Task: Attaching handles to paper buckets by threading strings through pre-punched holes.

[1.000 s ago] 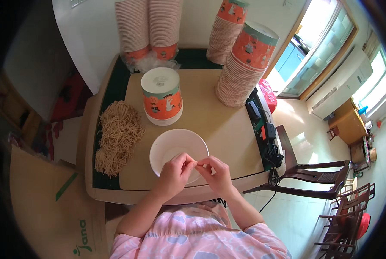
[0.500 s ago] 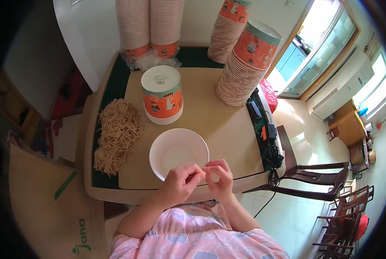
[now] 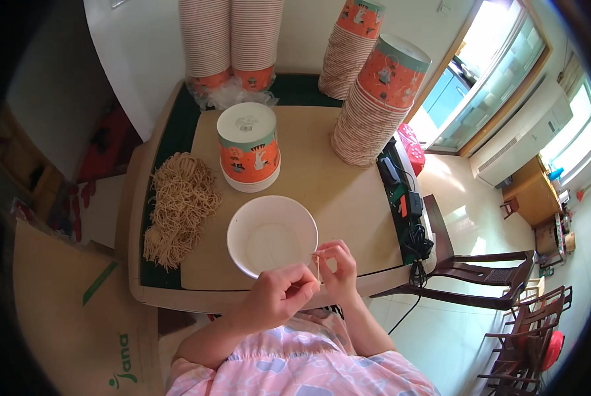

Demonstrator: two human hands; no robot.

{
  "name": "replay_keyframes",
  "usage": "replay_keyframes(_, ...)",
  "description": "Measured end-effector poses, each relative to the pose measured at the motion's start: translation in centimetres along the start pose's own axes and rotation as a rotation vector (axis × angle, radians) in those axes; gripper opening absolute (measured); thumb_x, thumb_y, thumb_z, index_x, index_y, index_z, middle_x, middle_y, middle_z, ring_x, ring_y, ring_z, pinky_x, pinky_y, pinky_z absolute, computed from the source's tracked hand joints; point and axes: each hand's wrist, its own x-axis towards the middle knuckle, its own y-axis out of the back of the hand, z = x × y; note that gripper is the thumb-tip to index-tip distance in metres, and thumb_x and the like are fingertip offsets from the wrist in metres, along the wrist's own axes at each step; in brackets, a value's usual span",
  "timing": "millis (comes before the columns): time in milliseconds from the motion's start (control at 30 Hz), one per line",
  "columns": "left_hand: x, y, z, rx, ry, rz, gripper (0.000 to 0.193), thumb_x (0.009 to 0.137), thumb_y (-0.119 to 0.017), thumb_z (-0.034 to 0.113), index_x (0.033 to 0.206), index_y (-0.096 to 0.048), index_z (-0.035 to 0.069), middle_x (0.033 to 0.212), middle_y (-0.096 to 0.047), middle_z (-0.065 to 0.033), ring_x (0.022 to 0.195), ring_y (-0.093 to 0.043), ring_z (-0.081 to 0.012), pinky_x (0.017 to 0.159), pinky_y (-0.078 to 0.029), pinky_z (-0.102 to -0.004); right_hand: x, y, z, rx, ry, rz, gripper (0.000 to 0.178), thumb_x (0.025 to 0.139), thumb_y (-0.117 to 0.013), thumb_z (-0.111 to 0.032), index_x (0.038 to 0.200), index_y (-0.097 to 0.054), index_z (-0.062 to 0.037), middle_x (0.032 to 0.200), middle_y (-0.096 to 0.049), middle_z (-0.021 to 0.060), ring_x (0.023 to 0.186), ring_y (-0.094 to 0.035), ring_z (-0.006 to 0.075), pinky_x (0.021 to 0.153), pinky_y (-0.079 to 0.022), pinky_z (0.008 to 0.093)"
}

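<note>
An open white paper bucket (image 3: 242,232) stands near the table's front edge, its round mouth facing up. At its near right rim my right hand (image 3: 338,272) pinches one end of a thin pale cord (image 3: 318,269). Just below, my left hand (image 3: 281,292) is closed with thumb and forefinger pressed together on the cord's lower part. The short length between both hands runs almost straight. A tangled heap of beige cords (image 3: 182,208) lies left of the bucket. Behind it, an upside-down orange and green bucket (image 3: 249,158) sits over another white rim.
Two tall stacks of nested buckets (image 3: 256,36) in clear plastic stand at the back left. Leaning stacks (image 3: 373,112) rise at the back right. Black cables and adapters (image 3: 414,224) lie along the right edge, by a dark chair (image 3: 480,270). A cardboard box (image 3: 77,303) is at left.
My left hand has moved slightly down and to the right, drawing below the right hand's fingers. A stretch of cord now shows between them. The bucket has shifted very slightly left.
</note>
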Motion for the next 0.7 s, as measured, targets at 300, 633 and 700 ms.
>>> replay_keyframes(300,0.8,2.4,-2.0,-0.313,0.058,0.212,0.032,0.093,-0.05,0.003,0.125,-0.053,0.004,0.071,-0.051,0.0032,0.067,-0.048,-0.0041,0.063,-0.04,-0.0187,4.3,3.7,1.4,0.499,-0.392,-0.081,0.007,0.09,-0.059,-0.003,0.085,-0.054,-0.0038,0.091,-0.061,0.004,0.078,-0.052,0.0093,0.074,-0.043,0.0229)
replay_keyframes(633,0.5,2.4,-2.8,-0.348,0.095,0.192,0.018,0.094,-0.051,0.004,0.105,-0.065,0.0,0.074,-0.054,0.0022,0.067,-0.048,-0.0034,0.06,-0.039,-0.0176,11.2,2.1,4.8,0.277,-0.394,-0.268,0.005,0.09,-0.061,-0.006,0.094,-0.059,-0.0025,0.084,-0.063,0.001,0.075,-0.056,0.0073,0.068,-0.044,0.0219)
replay_keyframes(700,0.4,2.7,-3.0,-0.409,0.136,0.189,0.018,0.094,-0.052,0.004,0.106,-0.065,0.0,0.074,-0.054,0.0017,0.062,-0.046,-0.0034,0.055,-0.037,-0.0171,11.6,1.5,3.7,0.109,-0.336,-0.264,0.006,0.09,-0.061,-0.005,0.095,-0.06,-0.0023,0.083,-0.062,0.0005,0.075,-0.056,0.0065,0.069,-0.044,0.0217)
